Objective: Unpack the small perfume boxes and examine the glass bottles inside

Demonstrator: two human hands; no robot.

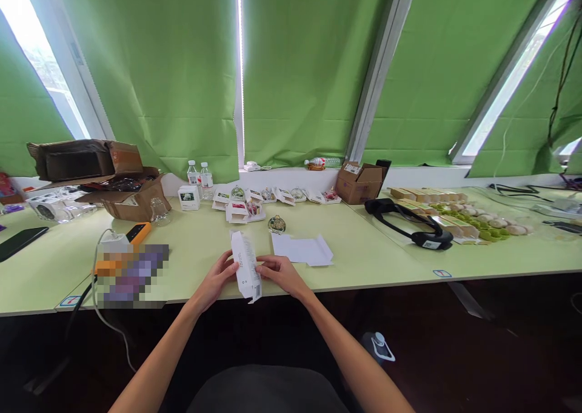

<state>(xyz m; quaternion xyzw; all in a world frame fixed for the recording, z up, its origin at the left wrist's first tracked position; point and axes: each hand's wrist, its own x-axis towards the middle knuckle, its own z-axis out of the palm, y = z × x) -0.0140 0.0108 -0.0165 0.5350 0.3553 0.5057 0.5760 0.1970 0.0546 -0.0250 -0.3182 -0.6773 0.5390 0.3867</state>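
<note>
Between my two hands, above the table's front edge, is a white printed cardboard box (246, 264) with flaps sticking out at its near end. My left hand (221, 275) grips its left side, fingers closed on it. On the right side, my right hand (279, 273) holds the same box with thumb and fingers. Just beyond lies a round gold-coloured ornament (277, 224) on the table. To the right of the box, an unfolded white sheet of card (304, 250) rests flat. What is inside the box cannot be seen.
Behind stand several opened small white boxes (237, 211) with their contents, and a closed white box (189, 198). Farther left are plastic bottles (206, 179), a brown carton (131, 198) and an orange device (136, 234). At right sit a black headset (411, 225) and egg trays (493, 231).
</note>
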